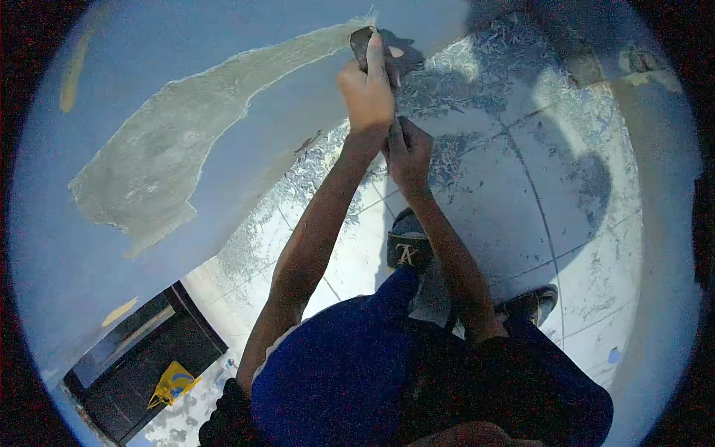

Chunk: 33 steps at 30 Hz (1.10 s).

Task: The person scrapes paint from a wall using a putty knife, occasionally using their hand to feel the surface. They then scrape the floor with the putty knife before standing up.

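Note:
My left hand (369,89) is raised against a pale blue wall (223,45), fingers pressing the dark blade of a scraper (363,39) onto the paint. Just below it, my right hand (408,153) is closed around the lower part of the same tool, which is mostly hidden by both hands. The blade sits at the upper right tip of a long grey patch of bare plaster (164,156) where the paint is gone.
The tiled floor (521,201) beneath is strewn with paint flakes, thickest along the wall's foot. My sandalled feet (408,249) (532,302) stand on it. A dark frame (141,350) at lower left has a yellow object (173,381) beside it.

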{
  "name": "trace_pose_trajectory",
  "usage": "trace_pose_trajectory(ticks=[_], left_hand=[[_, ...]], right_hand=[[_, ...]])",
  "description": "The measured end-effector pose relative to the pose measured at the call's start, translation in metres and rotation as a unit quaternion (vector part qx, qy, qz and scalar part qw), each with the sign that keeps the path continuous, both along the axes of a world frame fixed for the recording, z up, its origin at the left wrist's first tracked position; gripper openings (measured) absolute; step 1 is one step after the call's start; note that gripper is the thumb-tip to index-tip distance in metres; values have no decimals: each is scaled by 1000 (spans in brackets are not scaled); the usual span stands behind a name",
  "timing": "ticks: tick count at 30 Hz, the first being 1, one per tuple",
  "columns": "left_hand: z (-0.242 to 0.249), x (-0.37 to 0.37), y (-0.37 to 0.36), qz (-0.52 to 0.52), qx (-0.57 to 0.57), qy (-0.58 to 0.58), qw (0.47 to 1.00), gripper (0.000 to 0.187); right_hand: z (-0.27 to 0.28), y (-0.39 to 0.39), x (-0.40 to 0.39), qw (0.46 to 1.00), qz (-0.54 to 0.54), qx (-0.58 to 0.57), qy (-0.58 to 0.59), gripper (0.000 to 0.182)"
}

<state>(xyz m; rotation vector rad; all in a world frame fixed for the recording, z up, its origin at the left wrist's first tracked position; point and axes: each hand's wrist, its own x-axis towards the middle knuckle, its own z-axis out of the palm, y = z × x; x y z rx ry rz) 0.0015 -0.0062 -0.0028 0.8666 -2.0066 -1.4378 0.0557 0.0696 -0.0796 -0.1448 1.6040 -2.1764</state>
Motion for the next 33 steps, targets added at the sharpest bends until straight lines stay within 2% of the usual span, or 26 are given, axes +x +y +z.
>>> trace_pose_trajectory(ticks=[4, 7, 10, 13, 16, 19, 25, 28, 32, 33], left_hand=[[-1, 1, -1, 2, 6, -11, 1000, 43], [-4, -3, 1, 25, -6, -7, 1000, 42], [-5, -6, 2, 35, -10, 9, 999, 41], [0, -8, 5, 24, 14, 27, 999, 41], [8, -10, 12, 13, 0, 52, 999, 42], [13, -5, 12, 15, 40, 15, 999, 44], [4, 0, 7, 35, 63, -15, 997, 46], [9, -7, 10, 31, 50, 8, 998, 45], [11, -7, 12, 39, 123, 25, 991, 43], [11, -2, 14, 50, 103, 2, 993, 43]], right_hand=[[6, 3, -6, 997, 0, 48, 63, 27], [5, 1, -7, 1000, -2, 16, 25, 28], [-2, 3, -11, 995, -3, 39, 89, 27], [-3, 4, -10, 999, 4, 22, 43, 27], [0, 9, -12, 996, 4, 38, 75, 28], [13, 16, -12, 998, 46, 25, -33, 28], [-3, 1, -2, 998, 3, -63, -30, 32], [-3, 5, -7, 999, 10, 21, 43, 33], [-8, 4, -5, 1000, -2, 4, 25, 34], [-6, 7, 0, 999, 6, 30, 16, 32]])
